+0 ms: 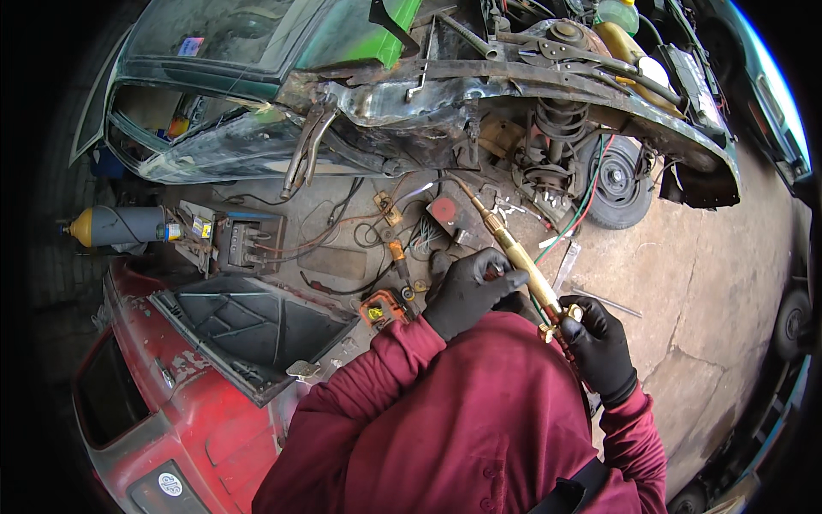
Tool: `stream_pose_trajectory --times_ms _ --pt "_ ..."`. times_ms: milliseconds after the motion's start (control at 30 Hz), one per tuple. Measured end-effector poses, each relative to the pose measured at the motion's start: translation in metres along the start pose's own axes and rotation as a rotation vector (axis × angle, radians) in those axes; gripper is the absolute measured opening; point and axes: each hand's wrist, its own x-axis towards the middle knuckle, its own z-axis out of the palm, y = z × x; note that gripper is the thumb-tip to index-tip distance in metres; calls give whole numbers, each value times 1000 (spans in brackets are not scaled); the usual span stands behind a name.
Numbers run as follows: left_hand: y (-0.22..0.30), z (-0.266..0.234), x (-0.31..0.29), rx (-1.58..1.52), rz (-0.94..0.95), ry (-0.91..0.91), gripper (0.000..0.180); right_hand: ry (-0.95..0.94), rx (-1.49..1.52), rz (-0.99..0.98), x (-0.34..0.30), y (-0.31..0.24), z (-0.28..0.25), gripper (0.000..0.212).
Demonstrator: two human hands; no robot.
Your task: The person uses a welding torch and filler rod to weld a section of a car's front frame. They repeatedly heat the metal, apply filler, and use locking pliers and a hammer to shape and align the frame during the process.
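Observation:
A brass gas torch [529, 272] slants across in front of my chest, its thin tip pointing away and to the left. My right hand [599, 343], in a black glove, closes on the torch's rear end, with thumb and fingers at a brass valve knob [574, 313]. My left hand [473, 291], also gloved in black, is beside the torch body with its fingers curled and its thumb stretched toward the brass. Something small and dark red shows between those fingers, too hidden to name. Whether the left thumb touches the torch I cannot tell.
Ahead stands a stripped car body [411, 98] with locking pliers [312, 141] clamped on it. A wheel [615, 182] and green and red hoses [591, 184] are at the right. A welding machine [244, 242], gas cylinder [120, 227] and angle grinder [398, 257] lie left, beyond a red vehicle [197, 385].

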Motion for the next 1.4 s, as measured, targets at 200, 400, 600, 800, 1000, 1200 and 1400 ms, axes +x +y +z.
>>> stream_pose_trajectory --times_ms 200,400,600,800,1000,1200,1400 --pt "27 6 -13 302 624 -186 44 59 60 59 10 -2 2 31" --pt "39 9 -14 556 857 -160 49 69 117 -25 13 -3 3 33" --pt "38 11 -13 583 949 -92 46 79 165 83 14 -6 3 34" --pt "35 13 -14 579 947 -62 41 66 201 118 13 -9 2 34" --pt "31 16 -12 580 955 -49 38 82 151 66 15 -2 2 47" --pt "30 18 -11 586 954 -43 38 74 141 62 15 -4 0 46" --pt "30 19 -10 574 959 -39 40 85 164 138 13 -12 -2 27"
